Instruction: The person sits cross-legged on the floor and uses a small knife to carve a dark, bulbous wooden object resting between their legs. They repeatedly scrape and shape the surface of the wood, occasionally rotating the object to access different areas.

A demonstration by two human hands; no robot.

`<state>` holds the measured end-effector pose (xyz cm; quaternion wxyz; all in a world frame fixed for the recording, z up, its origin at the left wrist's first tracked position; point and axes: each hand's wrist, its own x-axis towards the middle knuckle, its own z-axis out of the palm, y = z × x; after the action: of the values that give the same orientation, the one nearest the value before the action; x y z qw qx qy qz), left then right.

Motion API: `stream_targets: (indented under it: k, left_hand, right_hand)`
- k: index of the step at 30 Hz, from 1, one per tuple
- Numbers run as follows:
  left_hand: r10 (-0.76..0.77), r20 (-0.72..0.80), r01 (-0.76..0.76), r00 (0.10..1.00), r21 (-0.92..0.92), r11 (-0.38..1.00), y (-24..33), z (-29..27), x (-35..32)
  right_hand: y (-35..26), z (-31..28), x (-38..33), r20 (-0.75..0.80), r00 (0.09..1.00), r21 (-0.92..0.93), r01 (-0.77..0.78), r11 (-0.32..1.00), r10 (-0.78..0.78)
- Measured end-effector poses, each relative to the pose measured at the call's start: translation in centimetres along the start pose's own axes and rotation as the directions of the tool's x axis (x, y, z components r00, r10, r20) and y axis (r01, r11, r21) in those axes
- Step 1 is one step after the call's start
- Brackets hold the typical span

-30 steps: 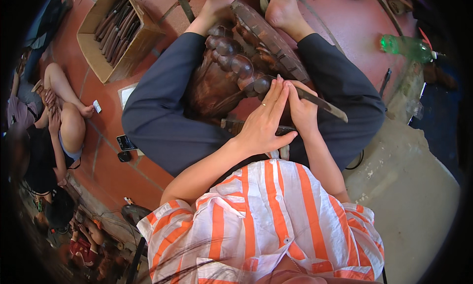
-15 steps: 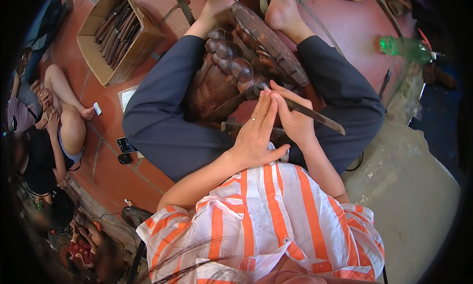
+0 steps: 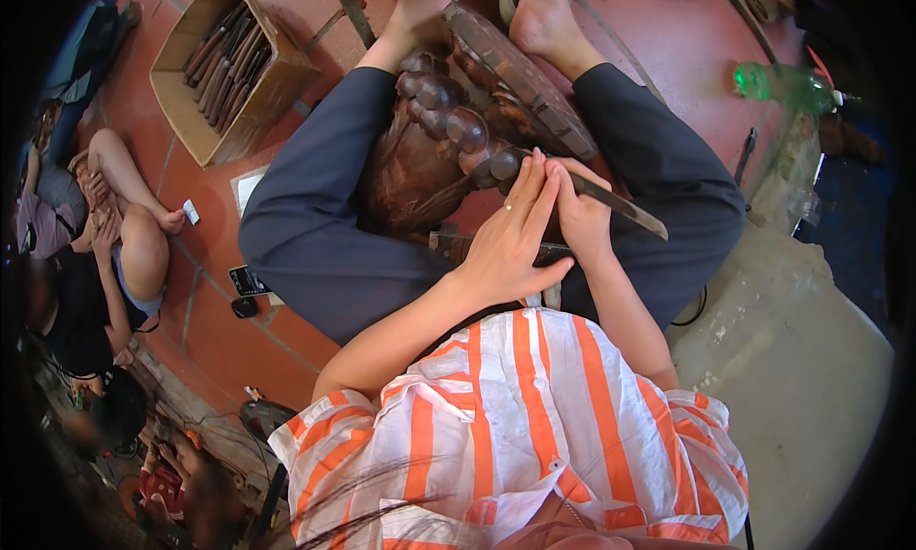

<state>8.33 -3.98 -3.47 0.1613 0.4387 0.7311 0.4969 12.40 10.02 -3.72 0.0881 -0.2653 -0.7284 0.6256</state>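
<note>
Nearest is the person's own striped orange and white shirt (image 3: 515,426), filling the lower middle of the view, with both forearms rising out of it toward the lap. The left hand (image 3: 506,240) lies flat and open, fingers (image 3: 534,183) stretched forward and pressed down on the chisel blade where it meets the wood; its grip closes on nothing, it only steadies. A ring shows on one finger. Just to its right and touching it, the right hand (image 3: 580,216) has its grip wrapped tight around the chisel (image 3: 620,205), whose long dark shaft sticks out to the right past the fist and tilts down toward the right thigh.

The chisel tip sits against the carved wooden piece (image 3: 448,140), a dark reddish-brown block with a row of rounded, bead-like lobes and a flat ribbed border on its far right edge. It rests in the lap between the legs in dark blue trousers (image 3: 315,235), its far end propped against the bare feet (image 3: 544,16).

On the red tiled floor (image 3: 286,340) to the left lie a small dark phone (image 3: 250,281) near the left knee and, farther off, a cardboard box (image 3: 224,68) holding many wooden-handled tools. Another seated person (image 3: 105,264) is at the far left edge. At the far right a green plastic bottle (image 3: 787,84) lies on its side, with a pale concrete slab (image 3: 801,359) nearer.
</note>
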Motion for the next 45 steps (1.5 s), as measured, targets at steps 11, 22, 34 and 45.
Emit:
stream_targets:
  k: [11, 22, 34, 45]
  left_hand:
    - [-0.073, 0.043, 0.073, 0.996, -0.007, 0.997, 0.1, -0.6, -3.0]
    - [-0.1, 0.096, 0.092, 0.99, 0.084, 0.992, -0.8, 0.1, -0.4]
    - [-0.117, 0.04, 0.111, 0.992, 0.122, 0.986, -0.4, 0.0, 0.3]
    - [-0.095, 0.018, 0.092, 0.995, 0.104, 0.99, -0.4, -0.1, 0.1]
  right_hand:
    - [1.2, 1.1, -1.2, 0.041, 0.934, -0.218, 0.356, 0.909, -0.356]
    - [2.0, 0.9, -0.6, 0.001, 1.0, 0.295, 0.0, 0.955, -0.001]
    - [0.1, 0.2, -0.2, 0.034, 0.997, 0.203, -0.073, 0.976, 0.068]
    - [0.2, 0.1, -0.2, 0.03, 0.994, 0.206, -0.111, 0.972, 0.107]
